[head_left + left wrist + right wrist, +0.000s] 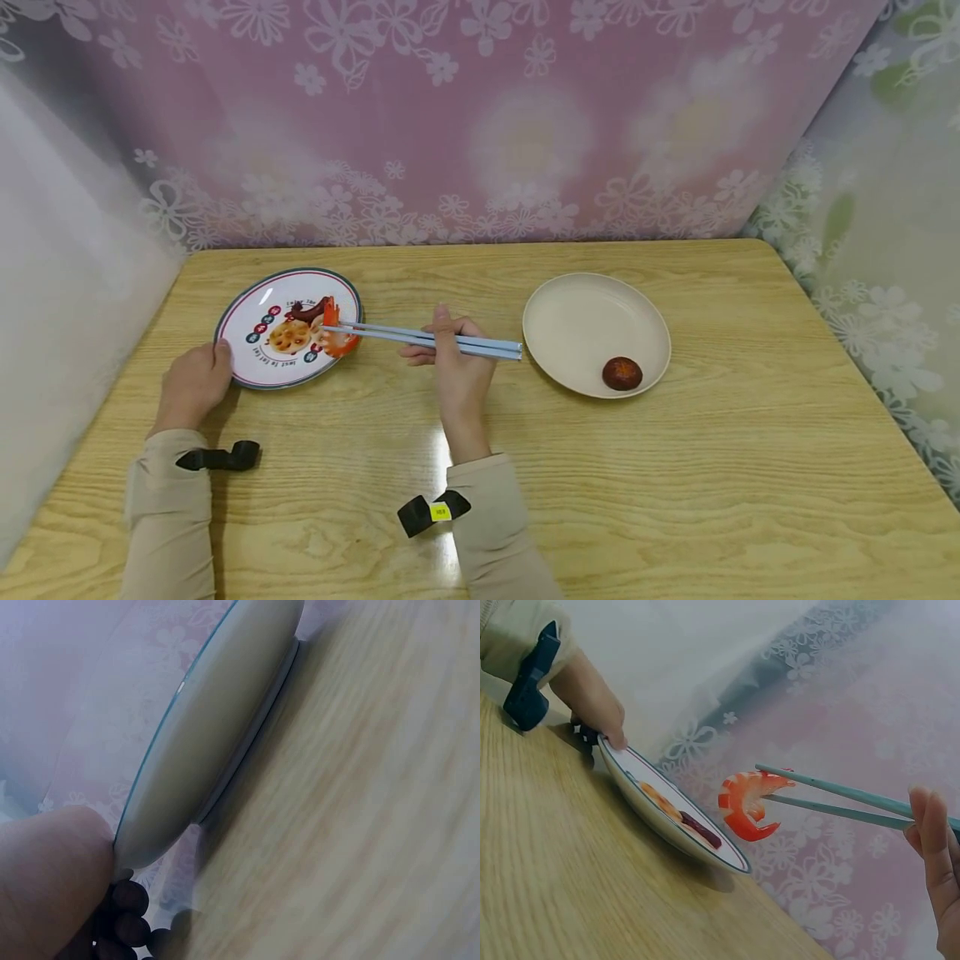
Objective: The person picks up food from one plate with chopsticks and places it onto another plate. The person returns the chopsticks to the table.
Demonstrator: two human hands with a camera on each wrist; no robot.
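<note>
On the left of the table, my left hand (195,382) grips the near-left rim of a white printed plate (243,317) with a dark banded edge. My right hand (462,379) holds a pair of light blue chopsticks (491,345). Their tips pinch an orange-red shrimp (739,806), which the right wrist view shows held above the plate's far edge. A curved dark red piece (701,831) and a round golden-brown patch (288,337) appear on the plate; whether the patch is printed I cannot tell. From the left wrist, the plate's pale underside (202,742) shows.
To the right stands a cream plate (585,321) with a dark brown mushroom cap (622,373) near its front edge. The wooden table (720,467) meets a pink floral curtain (450,125) at the back. Black cameras sit on both wrists.
</note>
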